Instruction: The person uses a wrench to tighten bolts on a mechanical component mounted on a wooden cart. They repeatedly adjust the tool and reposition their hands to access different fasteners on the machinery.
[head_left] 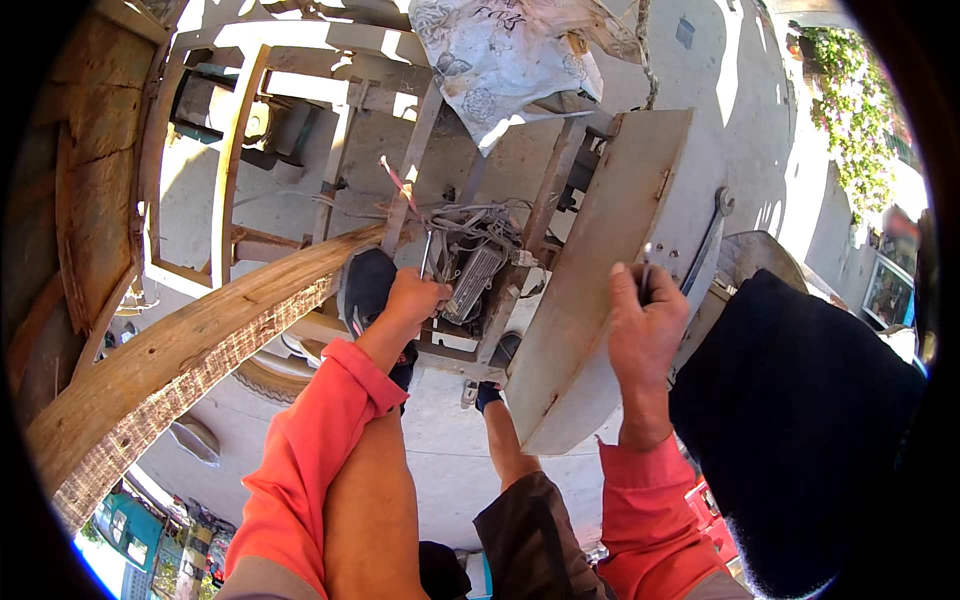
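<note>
Left hand (pixel 415 300) has its grip wrapped round a slim metal rod (pixel 428 252) by the wires (pixel 482 219) and finned box (pixel 475 279); right hand (pixel 648 325) pinches a small shiny-tipped piece (pixel 648 251) over a grey panel (pixel 590 260). Looks like fiddly tool work, so next move probably wants a steady touch.

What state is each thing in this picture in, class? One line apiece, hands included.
Left hand: closed around a slim metal tool.
Right hand: pinching a thin item, blurred.
Wrench: head pointing away from the person.
White sack: crumpled, draped over the frame.
Cables: tangled.
Wooden beam: slanted, rough-faced.
Left sleeve: cuff turned back.
</note>
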